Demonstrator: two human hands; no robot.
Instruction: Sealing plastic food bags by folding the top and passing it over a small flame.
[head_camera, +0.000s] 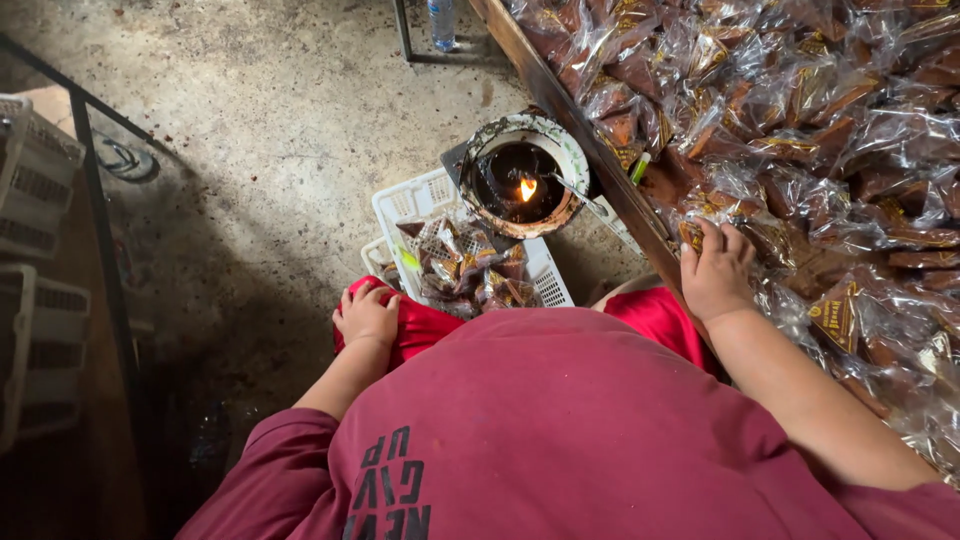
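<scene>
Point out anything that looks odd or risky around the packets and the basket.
A small open flame burns in the round, soot-stained white bowl, close beside the heap of clear plastic packets on the wooden table and above the white plastic basket of packets. That looks hazardous.

The desk (560, 90) is heaped edge to edge with clear packets (800, 120) of brown pieces, so no bare board shows there; the right hand (716, 272) rests on the packets at the desk's near edge. Just beside that edge stands a round pot (525, 180) with a small flame (527, 188) in it and a thin metal rod (585, 195) leaning out toward the desk, which blocks the gap between desk and basket. The white basket (420, 205) below is part filled with packets. The left hand (366, 315) lies on a red-clad knee (425, 325). Left of the basket the concrete floor (270, 130) lies open as far as a dark metal rail (100, 230) and white crates (35, 170).
</scene>
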